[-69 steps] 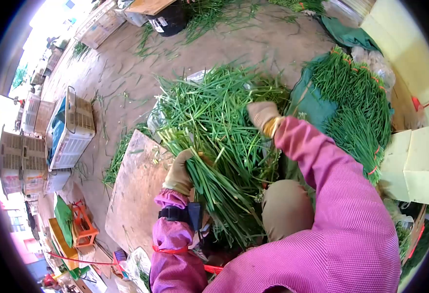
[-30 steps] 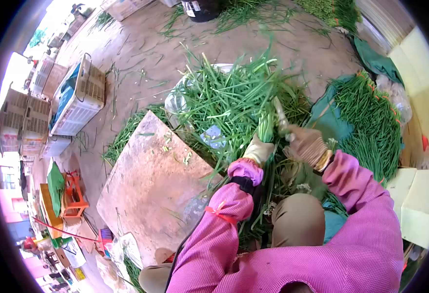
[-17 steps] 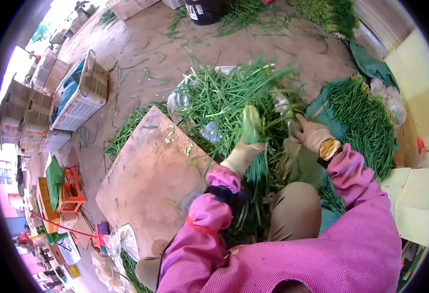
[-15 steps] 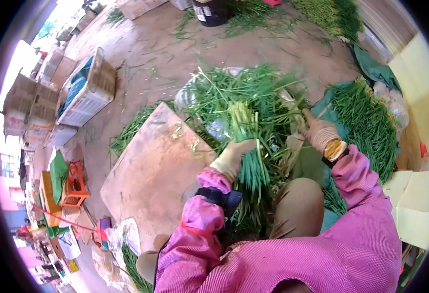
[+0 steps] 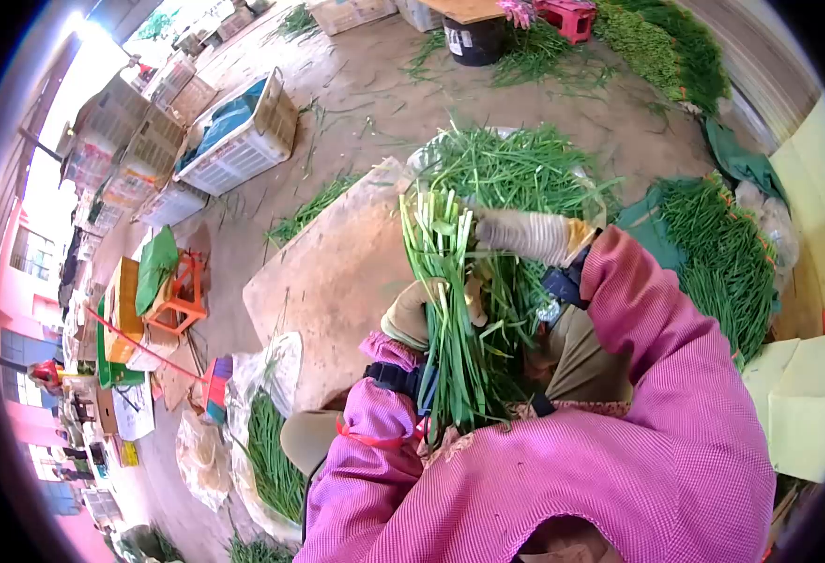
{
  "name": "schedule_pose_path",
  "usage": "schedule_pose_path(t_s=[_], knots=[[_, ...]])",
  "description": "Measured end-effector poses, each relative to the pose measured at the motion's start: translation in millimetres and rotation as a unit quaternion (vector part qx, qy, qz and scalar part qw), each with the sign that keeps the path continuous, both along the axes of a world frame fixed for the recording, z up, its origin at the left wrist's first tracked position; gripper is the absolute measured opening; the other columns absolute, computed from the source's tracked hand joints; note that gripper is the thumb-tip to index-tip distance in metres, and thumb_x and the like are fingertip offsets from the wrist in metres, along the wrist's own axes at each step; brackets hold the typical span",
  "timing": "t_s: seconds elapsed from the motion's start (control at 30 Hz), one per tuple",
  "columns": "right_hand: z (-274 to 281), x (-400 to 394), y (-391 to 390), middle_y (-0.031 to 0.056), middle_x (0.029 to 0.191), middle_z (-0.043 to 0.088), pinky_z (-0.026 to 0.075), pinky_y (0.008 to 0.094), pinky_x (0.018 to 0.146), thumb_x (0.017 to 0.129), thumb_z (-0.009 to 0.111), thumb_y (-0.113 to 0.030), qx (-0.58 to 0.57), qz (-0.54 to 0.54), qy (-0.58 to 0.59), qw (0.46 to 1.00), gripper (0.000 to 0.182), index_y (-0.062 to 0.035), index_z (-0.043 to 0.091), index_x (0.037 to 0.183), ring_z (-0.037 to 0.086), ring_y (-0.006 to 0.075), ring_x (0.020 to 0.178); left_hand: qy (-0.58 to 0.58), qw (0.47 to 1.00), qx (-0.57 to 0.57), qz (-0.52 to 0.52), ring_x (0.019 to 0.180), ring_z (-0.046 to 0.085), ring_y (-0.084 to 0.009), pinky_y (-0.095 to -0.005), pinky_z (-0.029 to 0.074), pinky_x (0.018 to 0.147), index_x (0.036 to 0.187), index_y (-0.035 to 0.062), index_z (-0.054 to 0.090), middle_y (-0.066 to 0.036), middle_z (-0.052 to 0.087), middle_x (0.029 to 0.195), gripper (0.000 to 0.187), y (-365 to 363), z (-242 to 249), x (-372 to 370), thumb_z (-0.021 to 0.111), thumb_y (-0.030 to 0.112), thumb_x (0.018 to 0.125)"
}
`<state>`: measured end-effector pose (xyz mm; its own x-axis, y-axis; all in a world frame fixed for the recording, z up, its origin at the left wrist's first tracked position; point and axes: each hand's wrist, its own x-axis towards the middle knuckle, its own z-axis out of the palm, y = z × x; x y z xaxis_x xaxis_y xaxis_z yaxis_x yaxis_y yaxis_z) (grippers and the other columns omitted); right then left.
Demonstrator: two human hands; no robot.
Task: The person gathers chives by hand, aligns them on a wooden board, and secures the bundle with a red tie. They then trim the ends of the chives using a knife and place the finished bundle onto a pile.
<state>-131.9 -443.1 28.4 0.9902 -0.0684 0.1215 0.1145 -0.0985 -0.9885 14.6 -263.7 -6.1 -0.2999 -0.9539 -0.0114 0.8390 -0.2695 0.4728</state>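
Head view: the fisheye rim cuts the corners off, and the left hand (image 5: 411, 314) is half buried behind the bunch (image 5: 445, 300) of green stalks, its fingers hidden. That gloved hand is wrapped around the bunch's middle, forearm rising from below in a pink sleeve. The right hand (image 5: 523, 235), gloved too, reaches across from the right with its arm bent, lying against the bunch's upper part; how far it closes cannot be told. The bunch stands nearly upright over the board (image 5: 337, 281), before the heap (image 5: 525, 169) of loose greens.
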Motion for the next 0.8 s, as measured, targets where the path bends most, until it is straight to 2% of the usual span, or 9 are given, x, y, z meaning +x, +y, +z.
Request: schedule_pose_path(t_s=[0.1,0.13,0.17,0.23,0.3,0.5,0.63,0.7,0.8], knots=[[2,2,41,0.0059,0.123,0.06,0.043,0.0331,0.094,0.097,0.056,-0.043,-0.054,0.113,0.177,0.976,0.052,-0.0069,0.053,0.135,0.053,0.0148,0.108,0.002,0.999,-0.027,0.027,0.08,0.064,-0.0283,-0.0412,0.051,0.084,0.126,-0.0051,0.054,-0.013,0.065,0.09,0.056,26,-2,4,0.061,0.03,0.083],[8,-3,57,0.0035,0.096,0.067,0.047,0.0335,0.088,0.093,0.064,-0.039,-0.059,0.032,0.174,0.982,0.042,-0.004,0.063,0.117,0.06,0.0132,0.095,0.029,0.999,-0.025,0.036,0.08,0.064,-0.0282,-0.0427,0.051,0.086,0.134,-0.0042,0.049,-0.013,0.065,0.087,0.06,34,-2,4,0.059,0.028,0.085],[2,-7,52,0.0086,0.097,0.068,0.049,0.0343,0.085,0.093,0.064,-0.036,-0.234,0.006,0.165,0.958,0.04,-0.0037,0.063,0.116,0.062,0.0173,0.095,0.013,0.998,0.004,0.056,0.081,0.064,-0.0279,-0.0421,0.051,0.086,0.127,-0.0037,0.054,-0.012,0.064,0.085,0.052,45,-3,7,0.058,0.027,0.086],[-4,-8,36,0.0108,0.1,0.068,0.053,0.0334,0.076,0.094,0.058,-0.023,-0.201,-0.029,0.173,0.964,0.028,-0.0091,0.063,0.118,0.066,0.0224,0.089,0.013,0.999,-0.007,0.031,0.081,0.064,-0.0275,-0.0426,0.051,0.085,0.117,-0.0028,0.061,-0.013,0.065,0.086,0.044,60,-19,14,0.058,0.028,0.086],[33,-5,38,0.0122,0.093,0.069,0.054,0.0364,0.074,0.092,0.059,-0.025,-0.397,-0.124,0.226,0.881,0.03,-0.0063,0.063,0.116,0.067,0.0256,0.084,0.012,0.999,0.02,0.048,0.08,0.064,-0.0277,-0.0414,0.051,0.083,0.107,-0.0025,0.064,-0.014,0.066,0.088,0.039,77,-19,10,0.058,0.03,0.086],[24,2,-53,0.0214,0.113,0.066,0.049,0.0435,0.091,0.091,0.053,-0.041,-0.418,-0.477,0.301,0.712,0.045,-0.0053,0.061,0.119,0.064,0.0344,0.106,0.054,0.988,-0.037,0.139,0.087,0.063,-0.023,-0.0416,0.049,0.081,0.143,0.0036,0.039,-0.008,0.063,0.097,0.061,102,-27,20,0.059,0.025,0.089],[53,10,20,0.022,0.113,0.065,0.048,0.0424,0.092,0.091,0.052,-0.049,-0.553,-0.328,0.353,0.68,0.053,-0.0045,0.063,0.116,0.063,0.0354,0.105,0.043,0.973,0.071,0.217,0.096,0.065,-0.0302,-0.0472,0.053,0.09,0.125,0.0023,0.055,-0.016,0.067,0.104,0.04,115,-18,24,0.055,0.026,0.093],[71,29,75,0.02,0.111,0.067,0.05,0.0412,0.089,0.09,0.052,-0.054,-0.451,-0.248,0.339,0.787,0.053,-0.0063,0.066,0.111,0.065,0.0314,0.1,0.037,0.968,0.1,0.228,0.097,0.065,-0.0311,-0.0475,0.053,0.09,0.122,0.0019,0.057,-0.016,0.066,0.107,0.038,113,-10,21,0.054,0.027,0.094],[74,50,133,0.0209,0.106,0.067,0.048,0.0407,0.092,0.09,0.051,-0.056,-0.433,-0.085,0.351,0.826,0.057,-0.0068,0.065,0.115,0.066,0.032,0.1,-0.006,0.981,0.099,0.165,0.108,0.062,-0.0338,-0.0503,0.05,0.096,0.127,0.0062,0.054,-0.016,0.063,0.118,0.042,103,-29,34,0.056,0.032,0.094]])
